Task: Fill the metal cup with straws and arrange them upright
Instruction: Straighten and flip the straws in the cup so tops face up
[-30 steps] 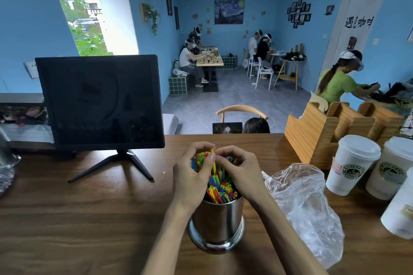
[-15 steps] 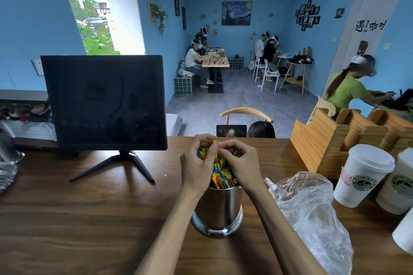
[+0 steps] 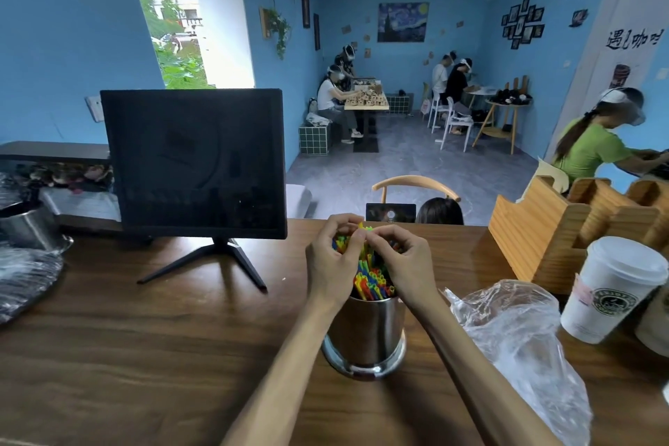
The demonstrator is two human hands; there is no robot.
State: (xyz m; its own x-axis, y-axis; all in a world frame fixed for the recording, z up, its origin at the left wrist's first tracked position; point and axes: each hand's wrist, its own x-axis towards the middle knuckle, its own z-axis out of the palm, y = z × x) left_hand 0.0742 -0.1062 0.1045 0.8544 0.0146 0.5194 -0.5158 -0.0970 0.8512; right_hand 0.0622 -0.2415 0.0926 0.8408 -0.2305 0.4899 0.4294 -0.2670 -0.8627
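A shiny metal cup (image 3: 365, 333) stands on the wooden counter (image 3: 144, 355) in front of me. It is packed with colourful straws (image 3: 373, 282) that stand roughly upright, their tops above the rim. My left hand (image 3: 331, 264) and my right hand (image 3: 403, 261) curl around the bundle from either side, fingertips meeting over the straw tops at the far side. The hands hide much of the bundle's upper part.
A crumpled clear plastic bag (image 3: 521, 348) lies right of the cup. White lidded paper cups (image 3: 611, 290) and a wooden holder (image 3: 564, 228) stand at the right. A black monitor (image 3: 195, 163) on a stand is at the left, a metal pot (image 3: 29, 228) further left.
Both hands stay on the straws, with the fingertips drawn closer together over the tops. The view has shifted slightly; the cup has not moved.
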